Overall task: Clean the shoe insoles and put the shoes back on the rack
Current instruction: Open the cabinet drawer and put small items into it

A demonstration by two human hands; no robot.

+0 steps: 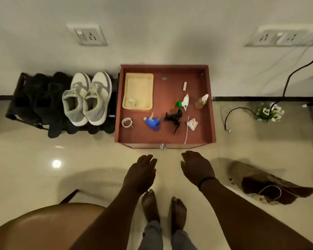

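Sneakers (87, 98) racked; left hand (140, 175), right hand (197, 168) relaxed, empty.

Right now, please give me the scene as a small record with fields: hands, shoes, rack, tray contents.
left hand: open, holds nothing
right hand: open, holds nothing
pale shoes: a pair, side by side on the rack
rack: black, left of the tray
tray: red-brown, holds a basket, a blue sprayer head and a small bottle
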